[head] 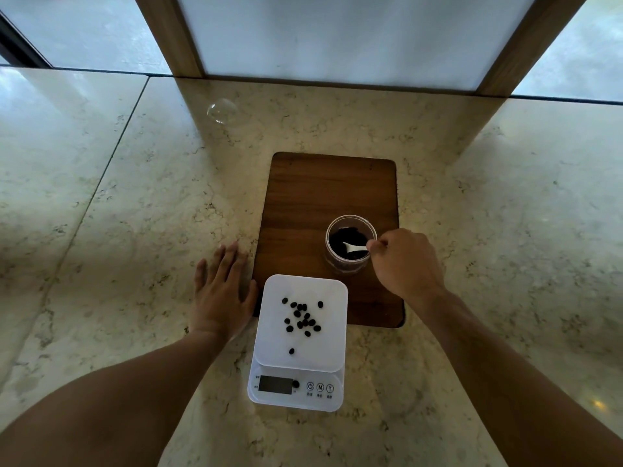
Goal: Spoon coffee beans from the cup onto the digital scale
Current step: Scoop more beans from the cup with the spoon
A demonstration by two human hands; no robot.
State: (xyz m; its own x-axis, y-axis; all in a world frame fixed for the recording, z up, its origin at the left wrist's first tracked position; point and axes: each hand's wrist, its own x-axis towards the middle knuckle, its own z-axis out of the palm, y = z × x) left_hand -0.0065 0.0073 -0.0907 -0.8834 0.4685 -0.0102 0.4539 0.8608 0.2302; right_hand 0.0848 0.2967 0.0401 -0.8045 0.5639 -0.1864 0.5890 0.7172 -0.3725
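A clear cup (350, 264) of dark coffee beans stands on a wooden board (323, 193). My right hand (406, 264) pinches the handle of a white spoon (352, 247), whose bowl dips into the beans inside the cup. In front of the board sits a white digital scale (327, 345) with several coffee beans (301, 320) scattered over its platform. One more bean lies on the scale's panel beside the display. My left hand (220, 294) rests flat on the marble counter, fingers spread, just left of the scale and touching the board's edge.
The scale's near end overlaps the board's front edge. A wood-framed frosted panel (337, 38) rises at the back of the marble counter (135, 203). A small clear dome-like thing (221, 111) lies at the back left.
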